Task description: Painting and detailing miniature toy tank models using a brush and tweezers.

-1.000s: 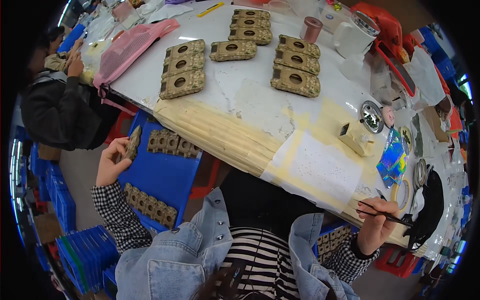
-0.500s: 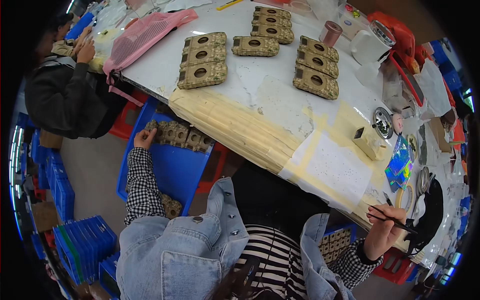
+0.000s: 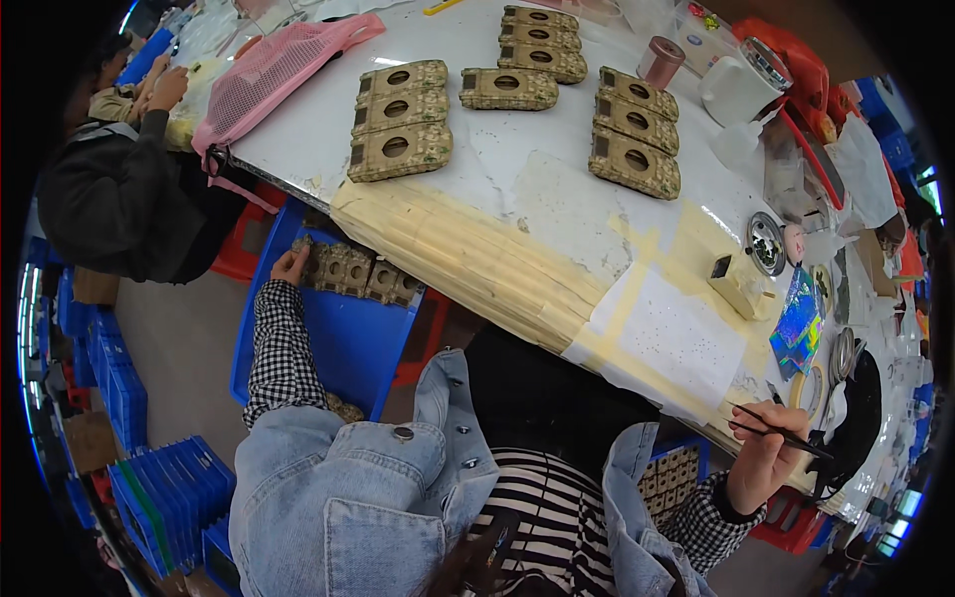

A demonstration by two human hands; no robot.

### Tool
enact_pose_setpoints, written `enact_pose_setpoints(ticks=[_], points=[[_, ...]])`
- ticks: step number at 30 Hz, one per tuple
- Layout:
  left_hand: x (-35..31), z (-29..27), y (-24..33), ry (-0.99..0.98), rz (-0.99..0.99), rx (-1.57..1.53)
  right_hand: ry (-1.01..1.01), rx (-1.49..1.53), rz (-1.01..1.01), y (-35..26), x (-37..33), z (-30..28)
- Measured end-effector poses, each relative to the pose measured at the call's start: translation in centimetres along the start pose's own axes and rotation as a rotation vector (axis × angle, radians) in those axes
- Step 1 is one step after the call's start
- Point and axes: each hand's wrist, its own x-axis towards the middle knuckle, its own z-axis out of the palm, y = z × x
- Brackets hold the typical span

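Note:
My left hand [image 3: 289,265] reaches into a blue tray [image 3: 343,333] beside the table, its fingers closed on a camouflage-patterned toy tank hull [image 3: 301,244] at the end of a row. More such hulls [image 3: 346,269] stand side by side along that end of the tray. At the table's right front edge, my right hand [image 3: 764,460] is closed around dark tweezers [image 3: 781,432], whose tips are apart. On the white table, several camouflage hulls with round holes lie in groups: left [image 3: 400,107], middle [image 3: 508,90] and right [image 3: 636,124].
A speckled white sheet [image 3: 667,338] is taped at the table's front edge. Near it are a yellowish block [image 3: 741,289], a round metal dish [image 3: 765,242] and a white mug [image 3: 738,92]. A pink mesh basket [image 3: 284,80] lies far left, near another person [image 3: 119,204]. Blue trays [image 3: 174,502] stack lower left.
The view has shifted slightly. My left hand stays at the row of hulls in the tray, and my right hand keeps hold of the tweezers.

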Motion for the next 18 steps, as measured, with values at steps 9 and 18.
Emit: enact_pose_setpoints(ticks=[9, 18], points=[[-2.9, -2.5, -1.4, 0.269, -0.194, -0.35, 0.001, 0.006, 0.01, 0.0, 0.1, 0.0], [-7.3, 0.9, 5.1, 0.339, -0.587, -1.146, -0.004, 0.016, 0.002, -0.1, 0.2, 0.2]])
